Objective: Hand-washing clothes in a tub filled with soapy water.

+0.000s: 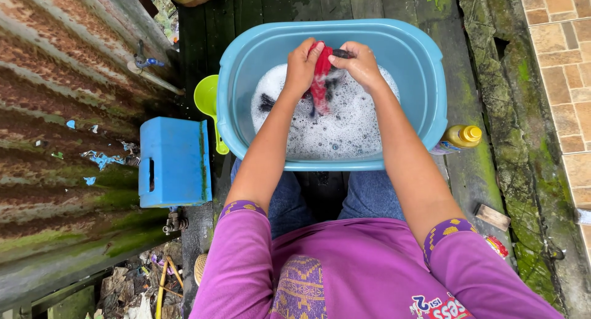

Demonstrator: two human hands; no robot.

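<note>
A large blue plastic basin sits on dark wet planks in front of me, holding soapy foam. A red and dark cloth hangs out of the foam, bunched between both hands. My left hand grips its left side, and my right hand grips the upper right part. Both hands are above the suds near the basin's far side, almost touching. Part of the cloth lies under the foam, with a dark bit showing at the left.
A lime green scoop leans against the basin's left side. A blue plastic box stands at left by a rusty corrugated sheet. A yellow bottle lies at the basin's right. Mossy concrete and tan tiles run along the right.
</note>
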